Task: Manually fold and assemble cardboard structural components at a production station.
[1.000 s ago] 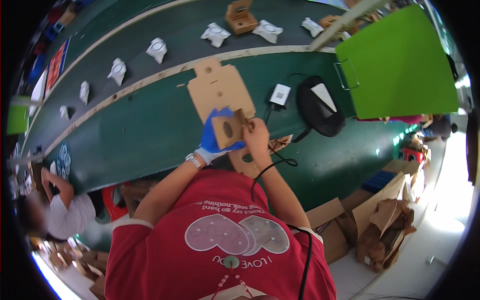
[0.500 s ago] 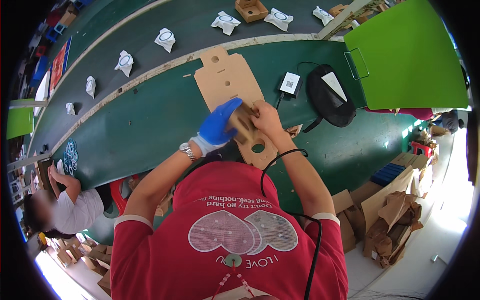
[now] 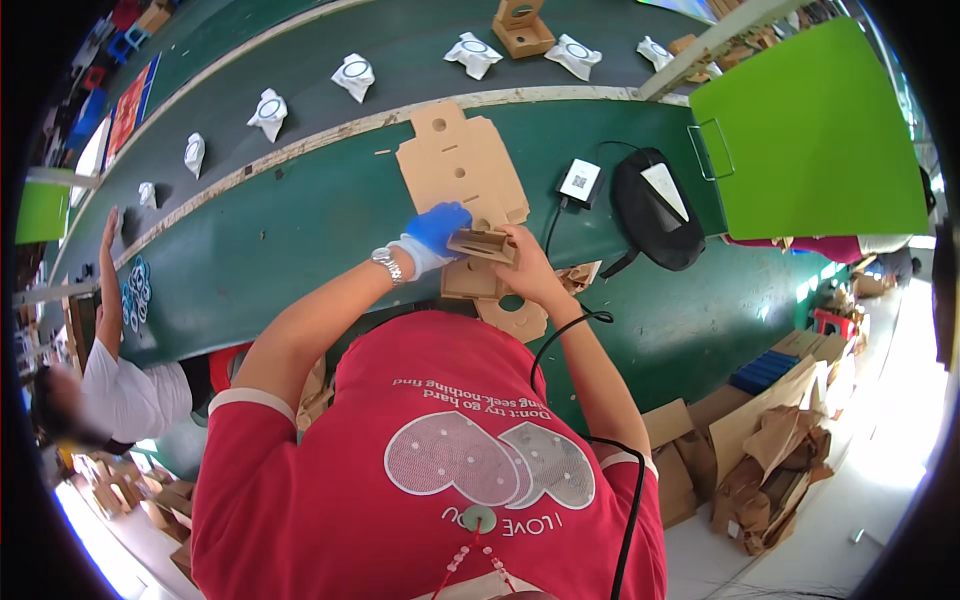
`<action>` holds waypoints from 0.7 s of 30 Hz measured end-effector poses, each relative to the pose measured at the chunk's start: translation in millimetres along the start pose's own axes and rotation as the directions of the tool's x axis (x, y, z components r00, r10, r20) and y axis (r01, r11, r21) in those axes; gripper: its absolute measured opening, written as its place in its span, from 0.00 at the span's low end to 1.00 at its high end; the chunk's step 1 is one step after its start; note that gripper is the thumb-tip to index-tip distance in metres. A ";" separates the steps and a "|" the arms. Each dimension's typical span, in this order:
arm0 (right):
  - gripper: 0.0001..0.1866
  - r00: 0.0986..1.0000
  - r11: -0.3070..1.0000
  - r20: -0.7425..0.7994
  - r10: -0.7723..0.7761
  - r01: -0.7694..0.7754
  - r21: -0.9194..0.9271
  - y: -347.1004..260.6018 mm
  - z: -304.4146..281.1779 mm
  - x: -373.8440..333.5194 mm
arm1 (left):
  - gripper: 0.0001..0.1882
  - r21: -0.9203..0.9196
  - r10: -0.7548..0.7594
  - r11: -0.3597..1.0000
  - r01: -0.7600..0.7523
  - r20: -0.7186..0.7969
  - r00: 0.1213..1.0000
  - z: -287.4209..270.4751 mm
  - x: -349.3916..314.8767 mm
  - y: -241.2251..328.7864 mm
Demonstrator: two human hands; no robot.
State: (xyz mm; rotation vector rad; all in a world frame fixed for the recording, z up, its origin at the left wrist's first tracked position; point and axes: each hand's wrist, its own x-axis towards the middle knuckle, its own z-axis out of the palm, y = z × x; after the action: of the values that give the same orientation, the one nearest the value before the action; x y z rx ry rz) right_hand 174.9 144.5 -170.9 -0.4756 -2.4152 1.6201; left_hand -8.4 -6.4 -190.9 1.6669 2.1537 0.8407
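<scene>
A flat brown cardboard box blank (image 3: 462, 160) with punched holes lies on the green table in front of me. Over its near part, both hands hold a small folded cardboard piece (image 3: 483, 244) shaped like a channel with raised sides. My left hand (image 3: 438, 230), in a blue glove, grips its left end. At its right end the bare fingers of my right hand (image 3: 526, 266) are closed on the edge. Below the hands, a flap with a large round hole (image 3: 513, 312) sticks out toward my body.
White wrapped packets (image 3: 354, 77) and an open cardboard box (image 3: 523, 32) sit on the dark conveyor beyond the table. A white device (image 3: 580, 180) with a cable and a black pouch (image 3: 656, 212) lie to the right, near a green panel (image 3: 815, 135). A co-worker (image 3: 125, 385) sits at left.
The small cardboard piece between my hands has turned from slanted to nearly level, its channel shape now showing. The co-worker's arm has stretched out toward the conveyor. The whole view has shifted slightly.
</scene>
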 end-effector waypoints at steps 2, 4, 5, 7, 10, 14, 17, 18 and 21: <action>0.24 0.997 0.979 -0.045 -0.063 0.053 -0.196 1.3 11.5 11.4 | 0.19 0.023 0.008 1.000 -0.008 -0.015 1.000 2.9 0.4 1.0; 0.18 0.969 0.912 -0.133 -0.210 0.145 -0.384 4.0 19.7 23.0 | 0.17 0.023 -0.030 0.999 0.030 0.001 1.000 5.0 4.4 1.7; 0.18 0.973 0.913 -0.110 -0.205 0.150 -0.379 4.9 19.6 26.6 | 0.15 0.022 -0.060 0.998 0.059 0.020 0.998 6.1 3.6 3.5; 0.16 0.979 0.905 -0.032 -0.200 0.173 -0.389 6.6 15.9 35.3 | 0.13 0.003 -0.114 0.993 0.114 0.020 0.993 5.8 0.1 2.7; 0.14 0.980 0.930 -0.025 -0.195 0.177 -0.321 4.0 12.2 39.2 | 0.18 -0.005 -0.203 0.979 0.203 -0.001 0.979 -1.4 -3.6 8.9; 0.14 0.970 0.943 -0.213 -0.121 0.045 -0.330 0.7 3.2 37.2 | 0.45 -0.551 -0.547 0.654 0.518 0.128 0.828 -24.2 -30.9 37.6; 0.14 0.987 0.959 -0.103 -0.126 0.094 -0.267 -11.2 5.4 56.7 | 0.40 -0.727 -0.520 0.471 0.500 0.230 0.823 -24.9 -50.1 25.1; 0.19 0.994 0.987 -0.064 0.088 -0.096 -0.131 -27.1 3.1 62.9 | 0.37 -0.737 -0.533 0.489 0.466 0.171 0.829 -38.8 -45.6 17.4; 0.30 0.932 0.900 -0.251 0.263 -0.143 0.412 -33.8 -1.3 63.3 | 0.27 -0.893 -0.703 0.249 0.375 0.100 0.704 -82.2 -6.5 -24.2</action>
State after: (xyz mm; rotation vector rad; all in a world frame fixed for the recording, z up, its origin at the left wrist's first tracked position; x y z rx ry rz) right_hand 111.2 157.1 -140.3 -0.8548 -1.8128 1.8915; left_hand -71.0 -38.6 -141.6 0.1688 1.6725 1.6471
